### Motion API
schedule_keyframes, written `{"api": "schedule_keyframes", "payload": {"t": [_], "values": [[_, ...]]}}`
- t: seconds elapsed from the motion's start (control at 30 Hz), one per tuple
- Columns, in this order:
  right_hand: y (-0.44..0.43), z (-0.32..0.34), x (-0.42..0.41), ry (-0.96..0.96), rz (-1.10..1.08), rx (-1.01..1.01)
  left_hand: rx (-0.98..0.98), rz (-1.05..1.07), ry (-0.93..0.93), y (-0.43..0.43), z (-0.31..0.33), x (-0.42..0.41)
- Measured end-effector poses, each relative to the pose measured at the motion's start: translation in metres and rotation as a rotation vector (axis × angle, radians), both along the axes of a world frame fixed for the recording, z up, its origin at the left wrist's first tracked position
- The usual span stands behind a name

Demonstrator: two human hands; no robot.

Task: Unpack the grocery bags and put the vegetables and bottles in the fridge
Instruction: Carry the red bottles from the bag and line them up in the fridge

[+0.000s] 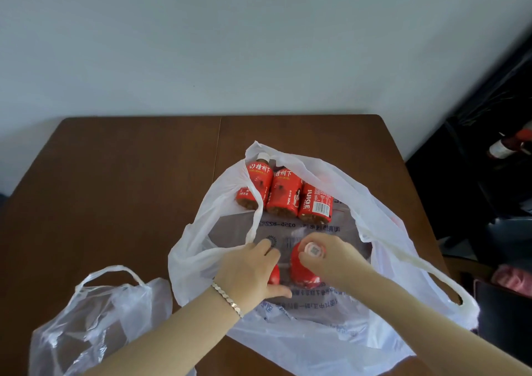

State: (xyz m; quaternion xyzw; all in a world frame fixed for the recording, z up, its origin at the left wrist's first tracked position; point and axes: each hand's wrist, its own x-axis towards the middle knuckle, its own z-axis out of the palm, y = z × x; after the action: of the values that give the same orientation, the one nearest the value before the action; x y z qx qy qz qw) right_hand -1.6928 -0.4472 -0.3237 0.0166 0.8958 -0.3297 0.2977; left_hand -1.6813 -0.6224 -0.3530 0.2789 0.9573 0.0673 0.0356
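Right hand (325, 256) is wrapped round an upright red bottle (306, 266) inside the open white bag (331, 341), gripping near the cap, likely for a straight lift out. Left hand (253, 269) closes on a second bottle (274, 275), mostly hidden, just left of it. Three more bottles (283, 194) lie side by side at the bag's far end. Second bag (95, 318) sits crumpled near left on the worktop (115, 174). Fridge not in view.

Both forearms are extended forward, converging toward twelve o'clock. The left hand (253, 269) is curled palm-down, thumb pointed to three o'clock. The right hand (328, 257) is cupped, fingers closed in a grasp.
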Motion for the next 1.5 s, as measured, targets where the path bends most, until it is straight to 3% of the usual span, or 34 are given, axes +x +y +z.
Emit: {"api": "schedule_keyframes", "payload": {"t": [0.1, 0.23, 0.37, 0.67, 0.77, 0.87, 0.97, 1.07, 1.23, 1.43, 1.5], "values": [[-0.027, 0.000, 0.008, 0.048, 0.194, 0.095, 0.038, 0.037, 0.014, -0.007, 0.001, -0.001], [-0.039, -0.004, 0.008, 0.107, 0.120, 0.097, 0.090, 0.096, 0.021, -0.013, -0.006, -0.001], [-0.032, -0.002, 0.007, 0.039, 0.125, 0.028, 0.168, 0.065, 0.083, -0.009, -0.008, -0.004], [-0.011, 0.003, -0.003, -0.164, 0.208, -0.058, 0.103, -0.065, 0.152, -0.003, -0.013, -0.012], [-0.008, -0.002, -0.033, 0.022, 0.035, 0.079, 0.122, -0.074, 0.102, 0.001, -0.012, -0.013], [-0.013, -0.022, -0.065, 0.195, -0.059, 0.451, 0.098, -0.066, 0.029, 0.003, -0.009, -0.013], [-0.022, -0.048, -0.085, 0.000, -0.436, 0.326, 0.031, -0.029, -0.089, 0.000, 0.003, -0.014], [-0.021, -0.064, -0.090, -0.026, -0.604, 0.257, -0.050, -0.009, -0.181, 0.001, 0.008, -0.014], [-0.005, -0.057, -0.063, 0.001, -0.359, 0.374, -0.061, 0.025, -0.228, 0.003, 0.006, -0.019], [0.029, -0.048, -0.032, -0.350, -0.002, 0.516, -0.137, -0.131, -0.226, 0.000, 0.012, -0.019], [0.028, -0.046, -0.030, -0.338, 0.034, 0.491, -0.145, -0.170, -0.210, -0.002, 0.012, -0.019]]}}
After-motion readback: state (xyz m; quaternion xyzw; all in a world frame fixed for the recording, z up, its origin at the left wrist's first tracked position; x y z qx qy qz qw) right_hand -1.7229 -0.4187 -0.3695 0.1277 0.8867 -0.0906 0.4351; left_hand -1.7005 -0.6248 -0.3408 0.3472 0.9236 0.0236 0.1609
